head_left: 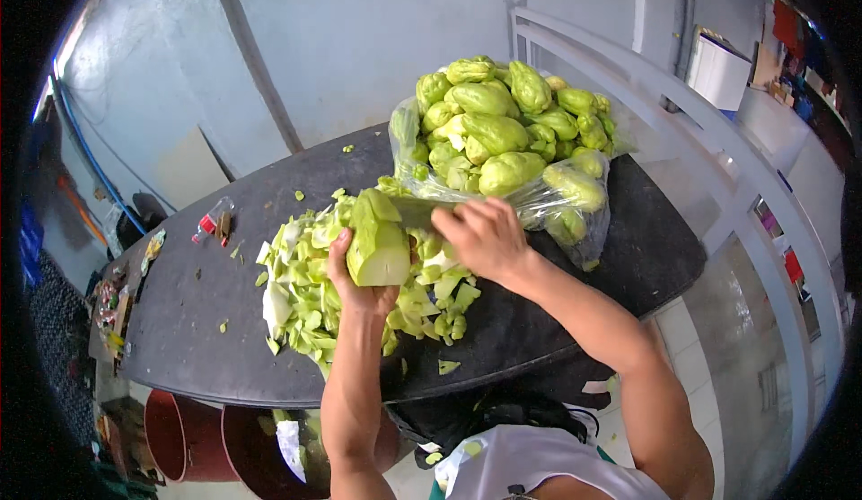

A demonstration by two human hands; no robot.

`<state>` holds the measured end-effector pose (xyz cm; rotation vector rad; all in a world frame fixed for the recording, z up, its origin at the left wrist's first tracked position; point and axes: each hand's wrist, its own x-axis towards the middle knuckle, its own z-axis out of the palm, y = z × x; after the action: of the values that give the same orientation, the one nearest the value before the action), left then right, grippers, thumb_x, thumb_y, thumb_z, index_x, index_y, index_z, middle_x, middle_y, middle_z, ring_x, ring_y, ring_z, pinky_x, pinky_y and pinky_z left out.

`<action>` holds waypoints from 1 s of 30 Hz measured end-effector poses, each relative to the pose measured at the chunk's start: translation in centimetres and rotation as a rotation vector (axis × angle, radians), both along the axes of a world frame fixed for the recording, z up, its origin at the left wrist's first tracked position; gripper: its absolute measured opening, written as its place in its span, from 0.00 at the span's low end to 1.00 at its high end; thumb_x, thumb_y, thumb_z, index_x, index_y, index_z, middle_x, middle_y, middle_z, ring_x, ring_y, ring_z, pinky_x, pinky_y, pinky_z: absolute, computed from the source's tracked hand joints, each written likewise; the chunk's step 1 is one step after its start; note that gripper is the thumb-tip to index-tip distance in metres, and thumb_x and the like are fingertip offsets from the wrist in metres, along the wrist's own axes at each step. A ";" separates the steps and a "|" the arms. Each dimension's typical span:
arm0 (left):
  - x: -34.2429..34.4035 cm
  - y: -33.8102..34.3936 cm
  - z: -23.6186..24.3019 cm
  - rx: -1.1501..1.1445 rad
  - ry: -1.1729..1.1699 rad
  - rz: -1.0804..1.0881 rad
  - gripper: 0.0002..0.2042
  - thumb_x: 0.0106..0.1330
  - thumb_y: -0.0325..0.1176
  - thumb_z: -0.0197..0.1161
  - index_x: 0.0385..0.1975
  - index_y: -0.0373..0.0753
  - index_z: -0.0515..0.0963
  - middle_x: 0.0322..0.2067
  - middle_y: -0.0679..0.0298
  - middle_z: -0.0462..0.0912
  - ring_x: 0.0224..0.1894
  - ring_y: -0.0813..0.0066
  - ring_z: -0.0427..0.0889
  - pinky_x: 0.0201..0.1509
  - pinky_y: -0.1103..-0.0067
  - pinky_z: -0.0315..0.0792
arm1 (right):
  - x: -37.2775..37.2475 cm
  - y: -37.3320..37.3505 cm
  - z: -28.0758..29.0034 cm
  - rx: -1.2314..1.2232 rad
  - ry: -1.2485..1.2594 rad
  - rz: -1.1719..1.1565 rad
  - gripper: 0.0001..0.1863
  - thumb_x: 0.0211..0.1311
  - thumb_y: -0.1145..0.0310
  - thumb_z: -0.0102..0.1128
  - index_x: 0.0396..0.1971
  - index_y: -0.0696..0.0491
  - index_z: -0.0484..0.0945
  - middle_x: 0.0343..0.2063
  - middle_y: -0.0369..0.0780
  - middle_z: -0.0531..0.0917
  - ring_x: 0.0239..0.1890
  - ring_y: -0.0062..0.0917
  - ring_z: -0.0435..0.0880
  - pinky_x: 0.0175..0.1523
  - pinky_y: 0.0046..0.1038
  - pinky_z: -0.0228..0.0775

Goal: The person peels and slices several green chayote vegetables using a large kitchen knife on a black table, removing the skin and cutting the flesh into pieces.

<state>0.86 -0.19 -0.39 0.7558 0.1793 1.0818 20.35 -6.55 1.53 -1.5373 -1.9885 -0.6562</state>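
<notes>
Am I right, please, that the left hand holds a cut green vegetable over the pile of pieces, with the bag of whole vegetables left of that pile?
Not quite: in the head view, the bag of whole vegetables is right of the pile of pieces; the left hand does hold the cut green vegetable over that pile.

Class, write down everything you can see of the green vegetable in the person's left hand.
The vegetable is thick, green and firm-looking, with flat cut facets and a smooth, paler cut face at the end facing the camera. The left hand grips it above the heap of cut pieces. A blurred, blade-like tool in the right hand lies at its right side; contact is unclear.
</notes>
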 end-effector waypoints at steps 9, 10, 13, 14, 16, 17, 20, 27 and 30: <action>0.7 0.9 0.4 -0.195 -0.131 0.069 0.29 0.66 0.59 0.52 0.55 0.42 0.73 0.46 0.57 0.80 0.48 0.63 0.79 0.56 0.64 0.73 | 0.1 -0.2 -0.5 0.338 0.129 0.206 0.03 0.56 0.75 0.55 0.30 0.53 0.73 0.15 0.39 0.79 0.20 0.30 0.81 0.28 0.35 0.70; 1.3 0.4 1.1 -0.237 -0.103 0.173 0.30 0.66 0.61 0.52 0.54 0.40 0.74 0.47 0.56 0.80 0.48 0.63 0.79 0.56 0.64 0.73 | -0.6 -0.6 -0.7 0.296 0.045 0.177 0.04 0.54 0.75 0.57 0.28 0.51 0.72 0.15 0.36 0.77 0.21 0.26 0.79 0.28 0.30 0.66; 1.2 0.5 0.6 -0.202 -0.078 0.137 0.29 0.68 0.59 0.50 0.54 0.38 0.74 0.48 0.54 0.80 0.49 0.61 0.80 0.56 0.64 0.73 | -2.1 -1.1 -0.5 0.434 -0.103 0.232 0.04 0.53 0.70 0.56 0.28 0.50 0.72 0.16 0.31 0.71 0.22 0.22 0.74 0.28 0.26 0.61; 1.2 0.2 0.6 -0.173 -0.043 0.148 0.30 0.69 0.58 0.47 0.54 0.36 0.73 0.49 0.51 0.80 0.48 0.60 0.80 0.55 0.64 0.74 | -2.3 -1.2 -0.3 0.433 -0.102 0.229 0.04 0.53 0.70 0.56 0.28 0.50 0.72 0.16 0.31 0.71 0.22 0.22 0.74 0.28 0.26 0.61; 1.2 -0.1 0.7 -0.171 -0.103 0.096 0.29 0.69 0.58 0.47 0.54 0.36 0.73 0.48 0.51 0.80 0.47 0.60 0.81 0.55 0.64 0.74 | -2.5 -1.6 0.2 0.487 -0.147 0.278 0.03 0.49 0.75 0.56 0.25 0.53 0.73 0.15 0.32 0.67 0.19 0.22 0.70 0.26 0.25 0.58; 1.2 -0.2 0.8 -0.168 -0.166 0.047 0.29 0.69 0.57 0.46 0.54 0.36 0.73 0.47 0.50 0.80 0.47 0.59 0.81 0.54 0.64 0.75 | -2.5 -1.7 0.0 0.484 -0.149 0.275 0.03 0.49 0.75 0.56 0.25 0.53 0.73 0.15 0.32 0.67 0.19 0.22 0.70 0.26 0.25 0.58; 1.1 -0.1 0.5 -0.167 -0.150 0.047 0.28 0.67 0.56 0.48 0.53 0.37 0.74 0.45 0.52 0.81 0.44 0.59 0.82 0.52 0.63 0.76 | -2.6 -1.7 -0.4 0.488 -0.194 0.226 0.03 0.52 0.69 0.56 0.27 0.50 0.73 0.16 0.30 0.65 0.21 0.21 0.69 0.29 0.28 0.61; 2.2 -0.5 1.2 -0.251 -0.105 0.170 0.26 0.65 0.55 0.52 0.52 0.41 0.74 0.44 0.58 0.81 0.43 0.62 0.81 0.48 0.65 0.76 | -0.8 0.5 -2.1 0.286 -0.084 0.035 0.04 0.55 0.72 0.56 0.31 0.49 0.73 0.17 0.35 0.77 0.24 0.25 0.79 0.30 0.28 0.63; 0.7 -0.2 0.9 -0.055 -0.076 0.050 0.27 0.63 0.57 0.53 0.53 0.44 0.74 0.45 0.61 0.81 0.45 0.64 0.80 0.46 0.64 0.74 | 1.2 1.5 -1.8 0.243 0.073 0.068 0.04 0.54 0.75 0.57 0.29 0.50 0.73 0.18 0.38 0.79 0.23 0.28 0.81 0.30 0.30 0.63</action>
<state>1.53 -0.38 0.49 0.6625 0.1637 1.1467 21.57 -5.05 -0.25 -1.3242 -1.8245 -0.7714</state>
